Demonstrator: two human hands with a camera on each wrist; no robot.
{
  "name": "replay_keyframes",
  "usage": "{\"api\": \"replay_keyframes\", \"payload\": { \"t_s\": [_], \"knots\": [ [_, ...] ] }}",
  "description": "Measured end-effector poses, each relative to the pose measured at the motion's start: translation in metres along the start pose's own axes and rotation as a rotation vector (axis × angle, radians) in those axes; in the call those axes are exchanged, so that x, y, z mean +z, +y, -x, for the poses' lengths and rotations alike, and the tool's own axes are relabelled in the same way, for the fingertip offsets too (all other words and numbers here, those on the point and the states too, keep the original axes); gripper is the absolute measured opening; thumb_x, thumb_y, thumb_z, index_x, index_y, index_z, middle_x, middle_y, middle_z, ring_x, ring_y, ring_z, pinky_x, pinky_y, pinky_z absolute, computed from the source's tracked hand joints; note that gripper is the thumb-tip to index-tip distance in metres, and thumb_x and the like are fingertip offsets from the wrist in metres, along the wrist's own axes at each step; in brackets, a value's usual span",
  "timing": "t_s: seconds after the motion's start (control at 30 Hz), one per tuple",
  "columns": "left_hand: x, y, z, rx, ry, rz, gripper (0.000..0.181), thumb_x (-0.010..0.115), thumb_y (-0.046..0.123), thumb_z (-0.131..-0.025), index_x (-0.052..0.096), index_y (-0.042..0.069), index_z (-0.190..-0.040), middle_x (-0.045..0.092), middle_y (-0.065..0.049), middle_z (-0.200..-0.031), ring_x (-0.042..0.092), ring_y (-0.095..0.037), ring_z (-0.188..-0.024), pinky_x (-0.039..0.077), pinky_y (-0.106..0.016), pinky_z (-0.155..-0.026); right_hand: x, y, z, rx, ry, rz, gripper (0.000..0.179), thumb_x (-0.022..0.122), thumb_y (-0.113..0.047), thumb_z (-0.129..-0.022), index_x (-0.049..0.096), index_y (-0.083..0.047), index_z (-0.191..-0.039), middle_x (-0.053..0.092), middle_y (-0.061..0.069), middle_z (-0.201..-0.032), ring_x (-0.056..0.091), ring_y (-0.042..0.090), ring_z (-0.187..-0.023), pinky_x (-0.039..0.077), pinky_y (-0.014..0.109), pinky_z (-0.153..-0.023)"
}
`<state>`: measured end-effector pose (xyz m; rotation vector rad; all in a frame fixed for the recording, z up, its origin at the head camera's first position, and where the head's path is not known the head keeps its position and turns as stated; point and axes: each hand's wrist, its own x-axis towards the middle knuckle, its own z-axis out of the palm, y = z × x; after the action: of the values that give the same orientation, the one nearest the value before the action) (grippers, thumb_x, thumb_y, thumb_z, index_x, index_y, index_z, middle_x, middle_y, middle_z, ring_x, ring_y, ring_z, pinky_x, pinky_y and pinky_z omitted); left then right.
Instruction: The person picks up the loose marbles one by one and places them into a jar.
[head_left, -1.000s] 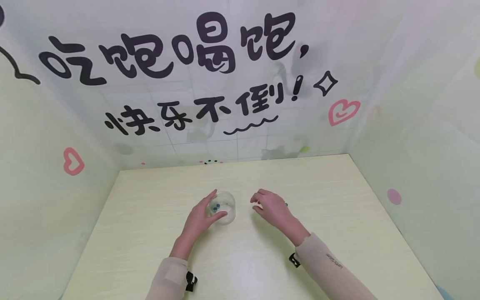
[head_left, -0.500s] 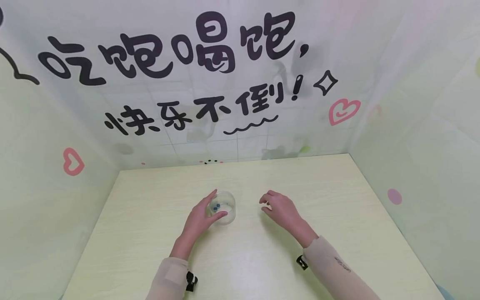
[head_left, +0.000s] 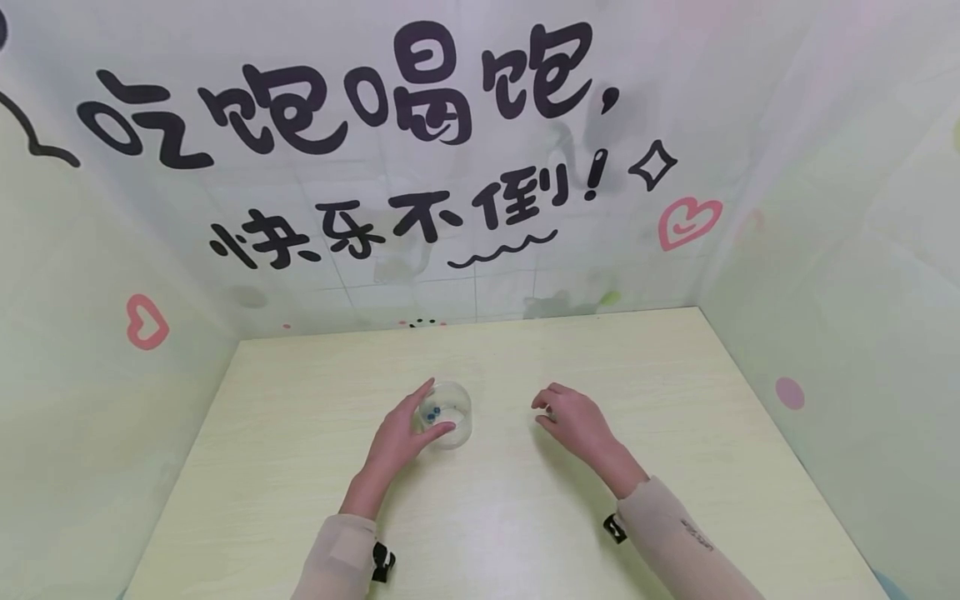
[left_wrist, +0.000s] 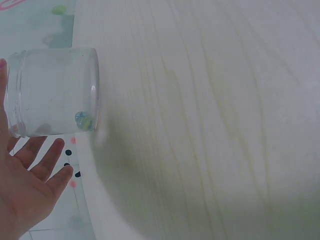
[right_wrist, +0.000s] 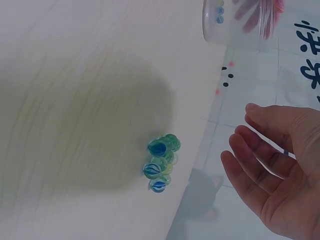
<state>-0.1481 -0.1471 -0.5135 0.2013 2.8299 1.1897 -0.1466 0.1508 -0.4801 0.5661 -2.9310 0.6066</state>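
My left hand [head_left: 396, 437] holds a clear plastic jar [head_left: 459, 432], thumb on the near side and fingers round the far side. The jar stands upright on the table, and a few blue and greenish glass marbles [left_wrist: 83, 120] lie at its bottom. Over to the right, my right hand [head_left: 577, 423] hovers with loosely bent fingers and nothing visibly held. In the right wrist view, a cluster of several green and blue marbles [right_wrist: 159, 162] lies on the table below that hand, apart from the fingertips. From the head, the hand mostly hides this cluster.
The pale wood-grain table [head_left: 315, 392] meets printed wall sheets at the back and both sides. Large black lettering and pink hearts [head_left: 690, 223] decorate these sheets. Small black devices [head_left: 382, 562] sit at both sleeve cuffs.
My right hand has moved rightward, away from the jar, and now covers the loose marbles that showed beside it. The left hand and jar have stayed in place.
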Motion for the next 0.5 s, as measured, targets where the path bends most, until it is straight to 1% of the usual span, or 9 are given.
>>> {"api": "replay_keyframes", "payload": {
  "t_s": [0.27,0.5],
  "knots": [
    [0.0,0.0,0.0,-0.01,-0.007,0.004,0.089,0.076,0.052,-0.082,0.035,0.023,-0.156,0.043,-0.014,-0.156,0.038,-0.039,-0.145,0.036,-0.057,-0.117,0.0,0.007,0.002,0.015,0.005,-0.002,0.013,0.079,-0.011,-0.084,0.073,-0.011,-0.096,0.07,0.0,-0.094,0.071,0.016,-0.085,0.059,0.032,-0.073],
    [0.0,0.0,-0.001,-0.008,-0.007,0.002,0.089,0.076,0.053,-0.082,0.035,0.024,-0.156,0.043,-0.015,-0.156,0.038,-0.039,-0.145,0.036,-0.058,-0.117,-0.002,0.011,0.006,0.022,0.015,-0.011,0.013,0.078,-0.009,-0.084,0.073,-0.008,-0.096,0.07,0.002,-0.093,0.07,0.018,-0.083,0.059,0.033,-0.071]
  ]
}}
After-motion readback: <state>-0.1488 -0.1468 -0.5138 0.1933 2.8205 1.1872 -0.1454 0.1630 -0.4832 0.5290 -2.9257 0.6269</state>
